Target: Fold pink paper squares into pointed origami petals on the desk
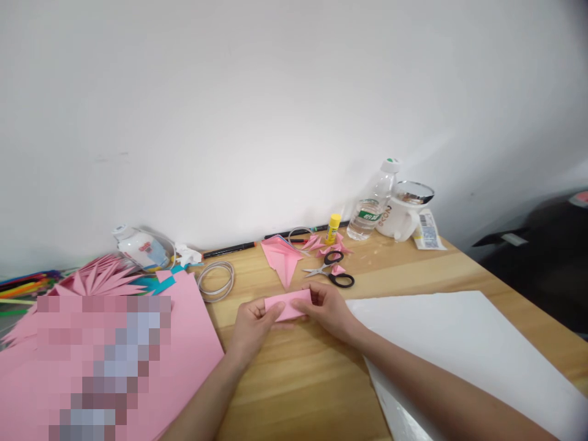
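Observation:
A small folded piece of pink paper [288, 301] is held between my two hands, just above the wooden table. My left hand [253, 324] pinches its left end, thumb on the near face. At the right end my right hand [327, 308] grips it the same way; the fingers behind the paper are partly hidden. Just beyond lies a pointed pink folded paper [283, 260]. To its right rest open scissors [334, 269] with black handles. Small pink folded pieces [316, 243] lie around a yellow glue stick [334, 229].
Pink sheets [197, 343] and fanned pink paper [98, 275] cover the left side, partly pixelated. A white sheet [441, 331] lies at right. Along the wall are a white bottle [142, 248], a marker [229, 249], a coiled cable [217, 278], a water bottle [370, 205] and a mug [397, 217].

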### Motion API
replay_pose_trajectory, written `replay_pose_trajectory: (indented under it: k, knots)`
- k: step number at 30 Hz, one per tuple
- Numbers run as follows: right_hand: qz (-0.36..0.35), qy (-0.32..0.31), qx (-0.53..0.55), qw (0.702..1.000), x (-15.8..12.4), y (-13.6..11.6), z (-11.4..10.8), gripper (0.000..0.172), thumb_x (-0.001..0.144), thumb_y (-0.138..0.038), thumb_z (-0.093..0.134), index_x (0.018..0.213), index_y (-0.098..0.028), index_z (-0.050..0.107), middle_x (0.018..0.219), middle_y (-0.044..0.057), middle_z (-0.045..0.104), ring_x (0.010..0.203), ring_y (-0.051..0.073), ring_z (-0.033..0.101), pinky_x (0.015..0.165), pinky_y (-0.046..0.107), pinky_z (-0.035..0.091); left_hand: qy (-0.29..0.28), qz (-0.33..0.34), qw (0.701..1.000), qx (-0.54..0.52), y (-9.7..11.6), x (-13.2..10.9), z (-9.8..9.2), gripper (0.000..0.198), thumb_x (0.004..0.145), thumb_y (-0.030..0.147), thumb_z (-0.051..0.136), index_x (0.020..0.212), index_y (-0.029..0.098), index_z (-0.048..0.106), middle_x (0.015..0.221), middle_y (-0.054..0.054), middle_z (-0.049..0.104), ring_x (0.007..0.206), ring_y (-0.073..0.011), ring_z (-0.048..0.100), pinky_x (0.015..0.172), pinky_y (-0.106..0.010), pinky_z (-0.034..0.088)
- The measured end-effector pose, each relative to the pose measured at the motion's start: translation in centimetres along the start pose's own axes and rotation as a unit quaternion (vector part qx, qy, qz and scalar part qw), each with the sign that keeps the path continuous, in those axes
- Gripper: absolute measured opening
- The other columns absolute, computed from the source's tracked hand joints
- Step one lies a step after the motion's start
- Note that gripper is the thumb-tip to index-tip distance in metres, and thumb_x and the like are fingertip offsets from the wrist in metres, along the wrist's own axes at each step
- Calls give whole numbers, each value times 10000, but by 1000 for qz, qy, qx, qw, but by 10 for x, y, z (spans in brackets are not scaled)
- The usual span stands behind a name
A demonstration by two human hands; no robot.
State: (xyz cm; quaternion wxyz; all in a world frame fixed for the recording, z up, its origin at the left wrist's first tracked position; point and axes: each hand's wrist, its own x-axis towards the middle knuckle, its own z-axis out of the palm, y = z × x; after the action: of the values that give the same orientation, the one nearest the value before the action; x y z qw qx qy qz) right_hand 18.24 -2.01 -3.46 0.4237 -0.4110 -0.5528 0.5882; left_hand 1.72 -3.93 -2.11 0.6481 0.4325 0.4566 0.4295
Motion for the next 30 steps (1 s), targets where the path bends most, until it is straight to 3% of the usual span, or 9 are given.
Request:
replay_pose_trajectory:
  k: [18,30]
  knots:
    - [5,13,-10,1000,2,-3,1,260,625,-382,689,624,-157,558,578,-25,503,527,105,445,487,213,333,14,-2,1000,-5,1,0,1,273,633,300,699,850,133,704,747,-49,719,700,-220,659,629,-323,534]
    - [8,10,-13,1000,1,0,0,277,634,-398,678,635,-150,553,593,-9,523,539,118,461,500,222,343,12,5,1000,4,0,1,0,318,623,339,700,860,127,703,773,-67,716,716,-228,657,626,-323,529]
